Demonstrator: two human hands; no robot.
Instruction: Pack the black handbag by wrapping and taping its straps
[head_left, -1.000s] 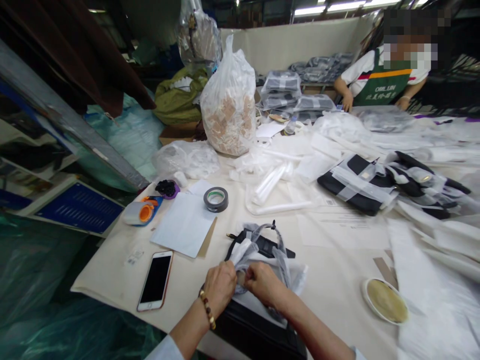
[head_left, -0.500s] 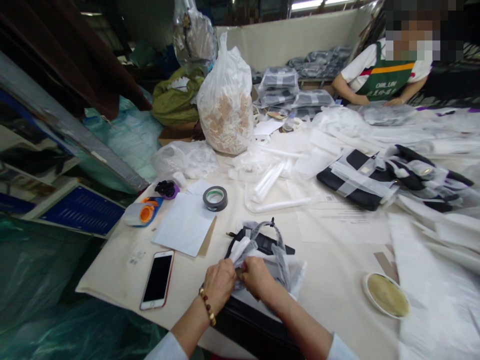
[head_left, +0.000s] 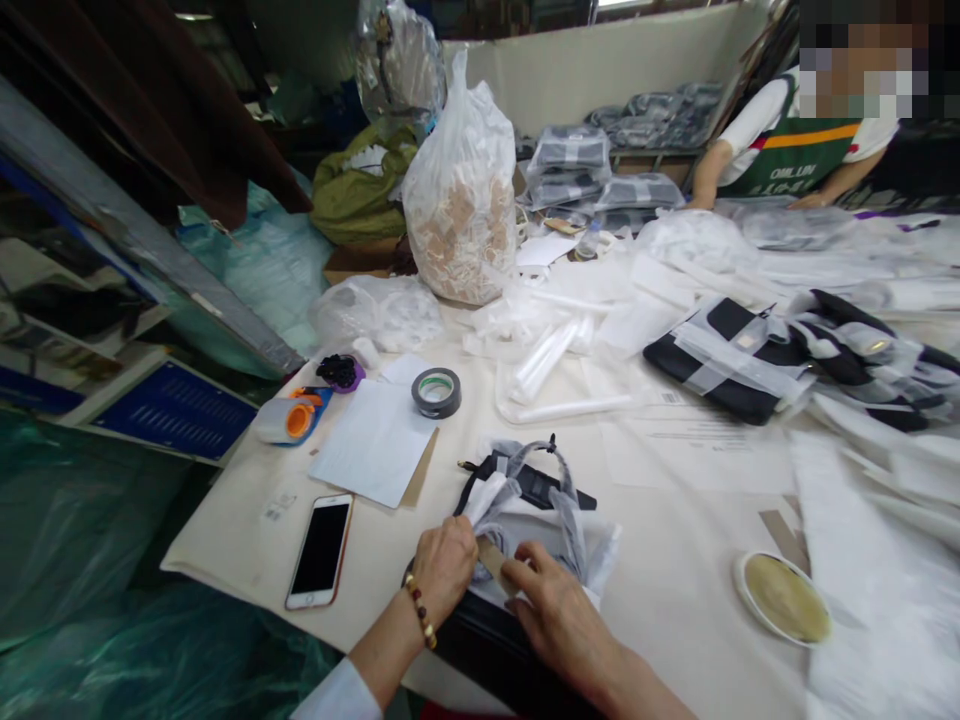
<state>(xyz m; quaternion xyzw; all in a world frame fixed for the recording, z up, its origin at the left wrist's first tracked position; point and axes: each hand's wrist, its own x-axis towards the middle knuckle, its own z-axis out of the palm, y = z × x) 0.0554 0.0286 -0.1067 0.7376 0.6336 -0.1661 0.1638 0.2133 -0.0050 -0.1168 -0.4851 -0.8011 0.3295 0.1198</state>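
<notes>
A single black bag (head_left: 495,635) lies at the near edge of the table (head_left: 675,560), its smooth dark body lowest and towards the person, its upper part covered in thin, whitish wrapping (head_left: 536,525). One looped handle (head_left: 566,490), sheathed in greyish see-through film, stands up on the far side, and one flat black piece (head_left: 544,487) lies just behind it. The left hand (head_left: 444,568), with one beaded bracelet (head_left: 421,612) on its wrist, has its fingers closed on the wrapping at the bag's left side. The right hand (head_left: 559,610) has bent, partly spread fingers, with thumb and forefinger at the end of one brown strip (head_left: 491,560) between the hands; whether they pinch it, I cannot tell. Near the table's left edge lie one phone (head_left: 320,550), one white sheet (head_left: 375,440) partly over one brown card (head_left: 421,468), one roll of grey tape (head_left: 451,406) and one tape dispenser (head_left: 281,420). Towards the right side sit one round dish of yellowish paste (head_left: 784,600) and, farther back, a flat black bag with pale strips (head_left: 720,360). One large clear sack (head_left: 461,200) stands towards the far edge, and one co-worker (head_left: 795,150) is at the far right.
</notes>
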